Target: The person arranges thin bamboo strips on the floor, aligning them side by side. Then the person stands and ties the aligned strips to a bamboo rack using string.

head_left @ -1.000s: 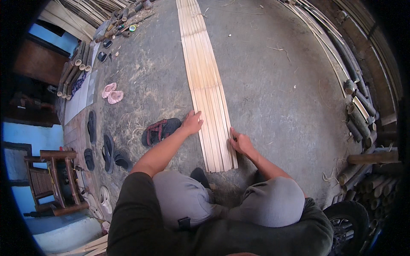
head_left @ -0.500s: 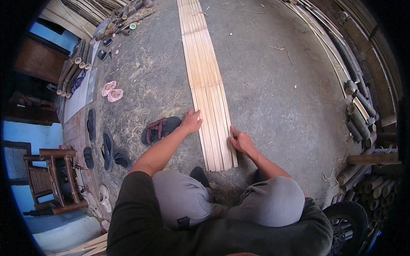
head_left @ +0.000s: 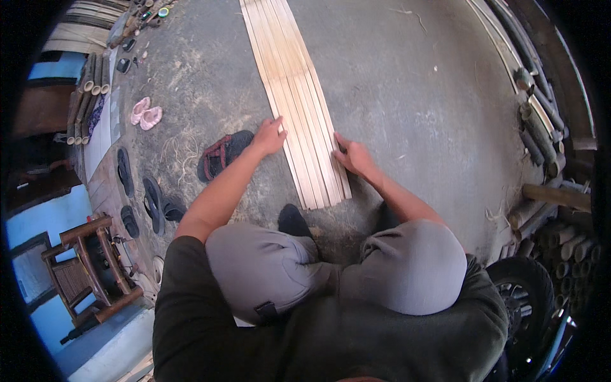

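Several pale, flat bamboo strips [head_left: 296, 102] lie side by side on the floor, forming a long band that runs away from me. At its left edge is my left hand [head_left: 270, 137], index finger stretched out against the outermost strip and thumb apart. My right hand [head_left: 354, 156] rests along the opposite edge, its index finger extended and its other fingers bent partly out of sight. Neither hand wraps round a strip. The near ends of the strips are slightly uneven, just in front of my knees.
A black and red sandal [head_left: 219, 158] lies beside my left forearm. Pink slippers [head_left: 146, 114] and dark flip-flops [head_left: 153, 202] are farther left, near a bamboo chair [head_left: 92, 270]. Bamboo poles [head_left: 541, 137] line the right side, with a wheel [head_left: 522, 296] at lower right.
The view has shifted, so strips, floor and hands appear higher up in the picture. Both hands stay at the two edges of the strips, near their close ends.
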A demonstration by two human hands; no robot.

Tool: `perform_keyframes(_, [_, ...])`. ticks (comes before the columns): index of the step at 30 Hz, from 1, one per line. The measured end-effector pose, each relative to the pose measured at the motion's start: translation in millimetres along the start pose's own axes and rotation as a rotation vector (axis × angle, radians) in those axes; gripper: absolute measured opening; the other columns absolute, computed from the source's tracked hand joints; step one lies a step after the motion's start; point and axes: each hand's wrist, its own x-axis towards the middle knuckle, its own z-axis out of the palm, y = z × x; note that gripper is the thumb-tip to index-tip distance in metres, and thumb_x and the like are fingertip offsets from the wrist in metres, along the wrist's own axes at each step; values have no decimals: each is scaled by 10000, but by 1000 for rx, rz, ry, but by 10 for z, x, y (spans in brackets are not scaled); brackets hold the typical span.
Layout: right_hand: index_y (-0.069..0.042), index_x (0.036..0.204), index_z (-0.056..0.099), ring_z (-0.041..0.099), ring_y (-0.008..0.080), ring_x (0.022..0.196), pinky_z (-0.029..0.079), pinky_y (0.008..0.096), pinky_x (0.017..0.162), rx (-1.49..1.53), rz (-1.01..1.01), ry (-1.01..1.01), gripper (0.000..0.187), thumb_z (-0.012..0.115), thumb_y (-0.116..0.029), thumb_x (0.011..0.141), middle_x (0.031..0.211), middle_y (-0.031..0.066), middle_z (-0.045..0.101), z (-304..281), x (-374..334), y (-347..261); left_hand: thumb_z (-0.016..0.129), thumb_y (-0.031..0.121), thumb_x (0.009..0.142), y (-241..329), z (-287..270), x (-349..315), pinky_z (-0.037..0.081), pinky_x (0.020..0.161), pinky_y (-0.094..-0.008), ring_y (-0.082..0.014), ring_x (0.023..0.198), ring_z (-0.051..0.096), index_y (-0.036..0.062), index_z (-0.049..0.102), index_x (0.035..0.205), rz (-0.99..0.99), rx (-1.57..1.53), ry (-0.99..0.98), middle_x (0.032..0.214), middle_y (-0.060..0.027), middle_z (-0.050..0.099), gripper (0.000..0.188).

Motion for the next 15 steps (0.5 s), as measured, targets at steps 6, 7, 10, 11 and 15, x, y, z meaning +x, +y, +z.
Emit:
perform_keyframes(6, [-93,1445,476,678,447,821,541,517,769,-49,-41,35,611,638,-285,889,844,271,687,4,-13,-6,595,319,939,-61,-10,32,376,1109,-452,-434,1292,455,40,432,1468,55,-6,12,1380,-289,463,620])
perform_keyframes(7, [-84,1442,477,681,442,813,540,509,759,-52,-32,34,606,639,-275,890,835,272,685,-24,-10,-45,595,319,939,-61,-16,37,376,1109,-452,-433,1290,457,37,435,1465,53,-3,12,1378,-290,464,618])
perform_keyframes(10, [-33,1362,520,680,451,840,543,504,759,-37,63,-13,502,586,-256,917,922,277,689,-175,-70,-238,603,309,935,-66,-51,6,381,1102,-452,-431,1281,463,33,446,1455,54,7,12,1373,-293,465,610])
perform_keyframes(11, [-15,1306,530,685,433,807,545,494,732,35,19,114,444,557,-255,933,928,264,689,-29,-50,24,609,302,931,20,-51,77,386,1097,-453,-433,1275,466,31,450,1451,63,11,-8,1368,-293,468,607])
perform_keyframes(15, [-4,1118,545,622,254,662,506,398,613,454,101,335,279,479,-254,1013,793,133,621,-251,-65,-59,622,290,922,-151,46,14,398,1084,-453,-433,1253,477,29,476,1430,66,-32,53,1332,-283,489,589])
